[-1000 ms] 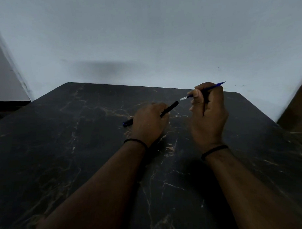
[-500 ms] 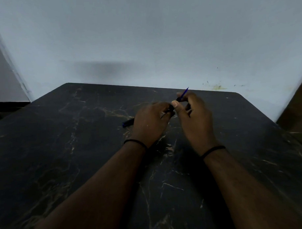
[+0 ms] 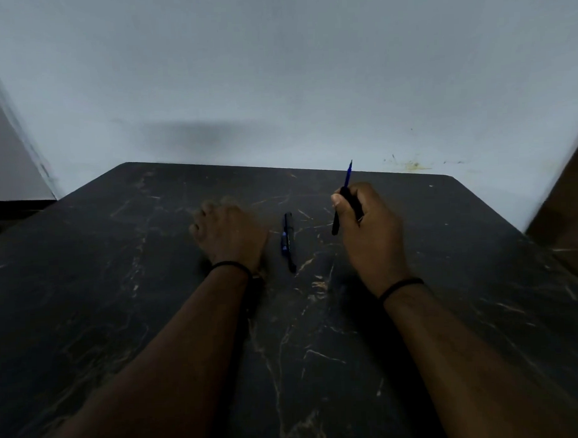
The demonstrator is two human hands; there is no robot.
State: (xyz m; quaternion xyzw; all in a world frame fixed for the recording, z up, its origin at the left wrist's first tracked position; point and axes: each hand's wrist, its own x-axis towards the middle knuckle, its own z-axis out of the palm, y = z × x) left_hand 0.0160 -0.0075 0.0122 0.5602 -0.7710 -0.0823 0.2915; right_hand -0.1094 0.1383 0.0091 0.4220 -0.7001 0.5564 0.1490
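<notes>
Right now a slim black pen with a blue tip (image 3: 348, 175) is gripped in the right hand (image 3: 370, 235), fingers curled round the barrel, tip pointed up. A short black-and-blue pen piece (image 3: 288, 241) is seen lying on the dark marble-veined tabletop (image 3: 121, 323), between the hands. The left hand (image 3: 231, 235) is rested on the slab, blurred, fingers loosely curled, nothing held. A pale blue-grey wall (image 3: 276, 71) is met at the far edge.

A dark table (image 3: 119, 290) with a marble-like top is shown. Its black surface is crossed by thin pale and tan veins, its far corners are rounded, and its far edge is set against a pale wall (image 3: 276, 71). One black pen body (image 3: 288, 241) with blue marks is laid flat near the middle, lengthwise from near to far.
</notes>
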